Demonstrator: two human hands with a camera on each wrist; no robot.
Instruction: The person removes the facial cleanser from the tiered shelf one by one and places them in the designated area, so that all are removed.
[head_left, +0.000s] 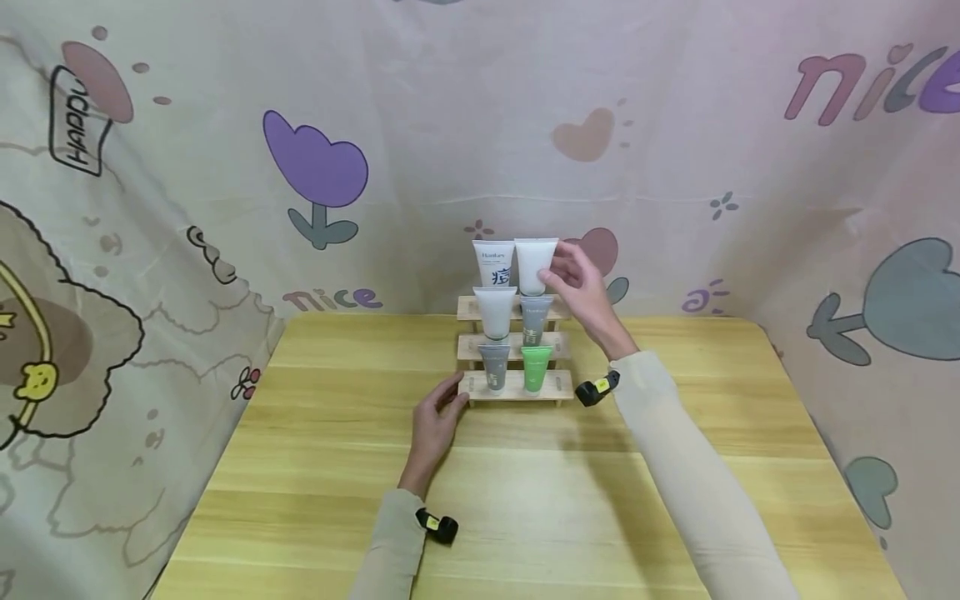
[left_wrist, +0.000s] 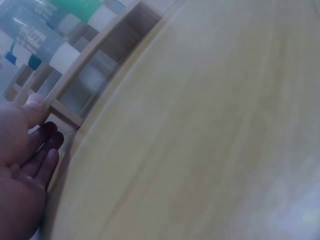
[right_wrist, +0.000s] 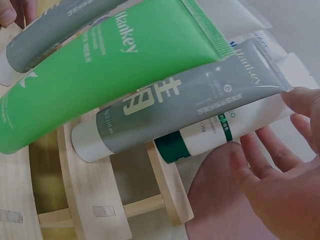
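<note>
A three-step wooden rack holds upright squeeze tubes, two to a step. At its lower left corner, my left hand grips the bottom step's end, thumb on top and fingers below. My right hand holds a white tube at the top right; its dark green cap shows in the right wrist view. Whether that cap touches the step I cannot tell. Beside it stands a white tube with blue lettering. Lower are another white tube, a grey tube, a small grey tube and a green tube.
The rack stands near the back edge of a wooden table. Close behind it hangs a patterned cloth, which also covers both sides. Dark wrist cameras sit on the left sleeve and the right sleeve.
</note>
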